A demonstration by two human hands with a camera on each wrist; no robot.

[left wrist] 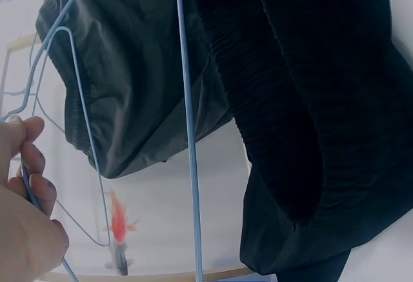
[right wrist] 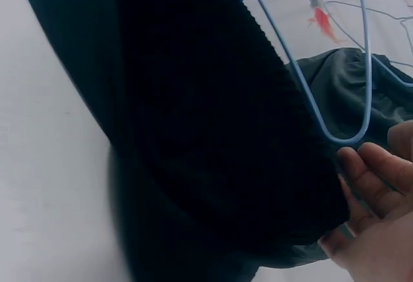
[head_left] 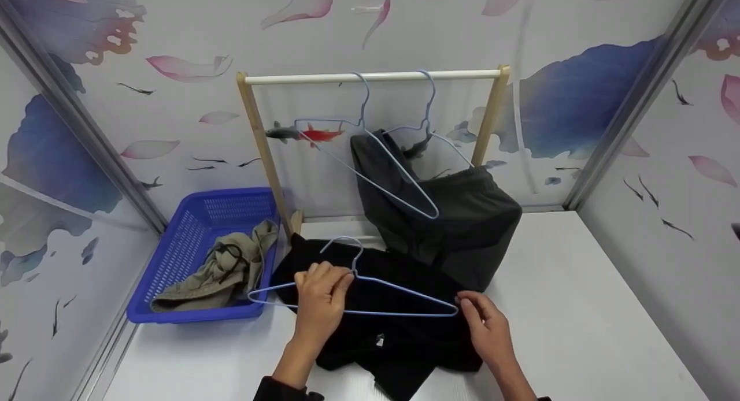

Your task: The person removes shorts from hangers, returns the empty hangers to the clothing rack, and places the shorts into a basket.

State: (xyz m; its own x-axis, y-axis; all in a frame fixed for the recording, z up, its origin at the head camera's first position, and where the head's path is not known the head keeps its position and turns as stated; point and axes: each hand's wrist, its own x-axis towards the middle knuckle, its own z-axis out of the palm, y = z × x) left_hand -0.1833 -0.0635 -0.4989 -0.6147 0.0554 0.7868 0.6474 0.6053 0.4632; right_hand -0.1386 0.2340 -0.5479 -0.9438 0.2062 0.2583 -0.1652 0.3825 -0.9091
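Observation:
My left hand (head_left: 321,294) grips a light blue wire hanger (head_left: 404,284) just below its hook, holding it over a pair of black elastic-waist pants (head_left: 399,343). The pants lie bunched on the table, a small white mark on their front. At the hanger's right corner, my right hand (head_left: 488,329) pinches the end of the waistband between thumb and fingers. In the right wrist view, the hanger's rounded corner (right wrist: 345,139) is right at those fingertips, beside the waistband (right wrist: 310,146). The waist opening (left wrist: 284,120) shows gathered elastic in the left wrist view.
Behind the pants stands a rack with a white rail (head_left: 300,78) and wooden posts. A bare blue hanger (head_left: 399,196) hangs there, beside dark grey elastic-waist pants (head_left: 462,227) on another. A blue basket (head_left: 156,274) at left contains a khaki garment (head_left: 231,268).

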